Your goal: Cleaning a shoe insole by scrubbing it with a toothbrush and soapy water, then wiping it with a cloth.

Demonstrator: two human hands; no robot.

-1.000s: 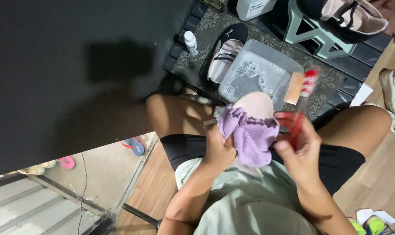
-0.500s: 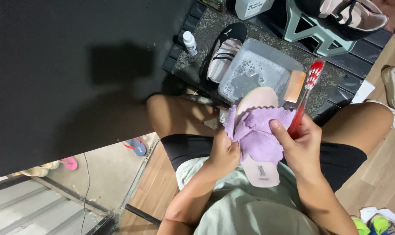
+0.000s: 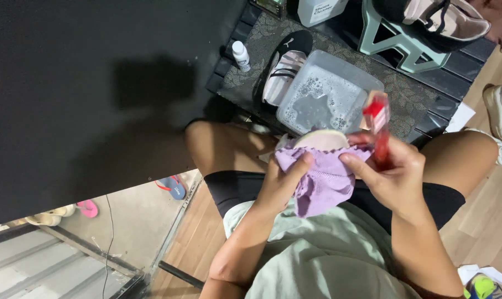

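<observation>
My left hand (image 3: 284,182) grips a purple cloth (image 3: 320,180) wrapped around a pale shoe insole (image 3: 324,139), whose rounded tip sticks out above the cloth. My right hand (image 3: 392,177) pinches the cloth's right edge with thumb and forefinger while also holding a red toothbrush (image 3: 379,127) upright in its fingers. Both hands sit over my lap, between my bare knees. Most of the insole is hidden under the cloth.
A clear plastic tub of soapy water (image 3: 325,94) stands just beyond my knees on a dark mat. Beside it lie a black slip-on shoe (image 3: 284,63) and a small white bottle (image 3: 240,55). A green stool (image 3: 406,39) holds a sneaker; another sneaker (image 3: 500,119) lies at right.
The cloth has been pulled up over the insole, covering more of it. My right hand with the toothbrush has shifted and the brush blurs with motion.
</observation>
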